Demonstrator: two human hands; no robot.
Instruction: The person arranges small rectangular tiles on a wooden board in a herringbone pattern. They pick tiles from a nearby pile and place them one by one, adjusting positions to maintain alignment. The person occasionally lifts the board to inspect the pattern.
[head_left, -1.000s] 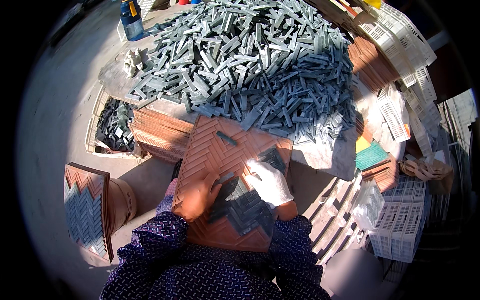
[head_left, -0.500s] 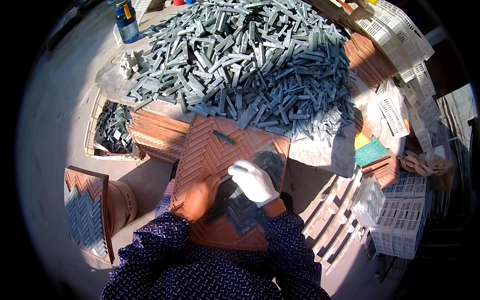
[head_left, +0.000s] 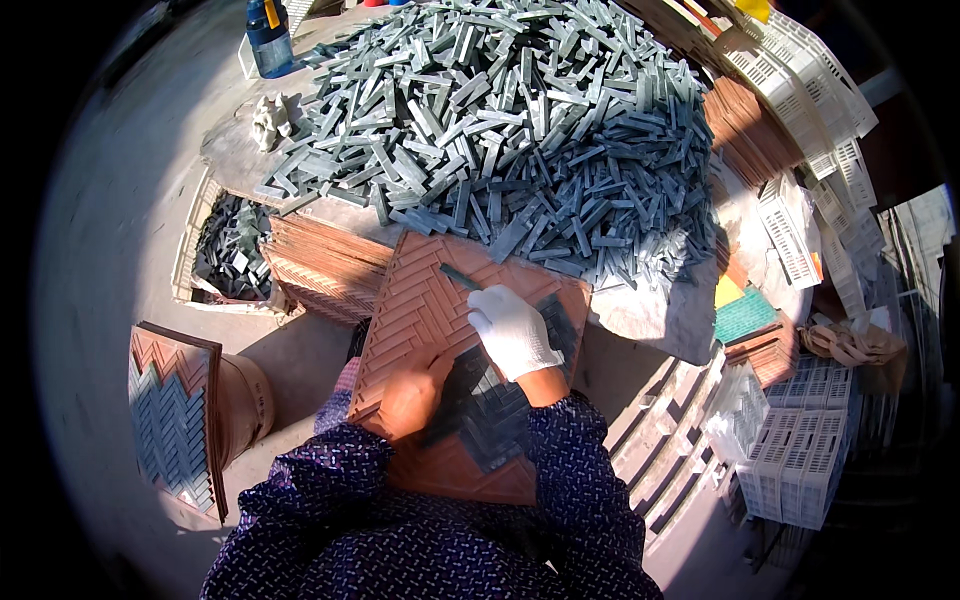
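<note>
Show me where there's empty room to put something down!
The table's front-right corner is bare, in front of the pile of grey strips and right of the brown board. So is the floor left of the crate of dark pieces. Crowded: the pile itself, and the white crates at right.

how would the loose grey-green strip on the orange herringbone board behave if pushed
The loose grey-green strip is probably stiff, given its straight edges. Looking flat-sided, it would likely slide rather than roll, perhaps catching on the ridged orange herringbone board. Its slim, stone-like look suggests it might snap if dropped.
</note>
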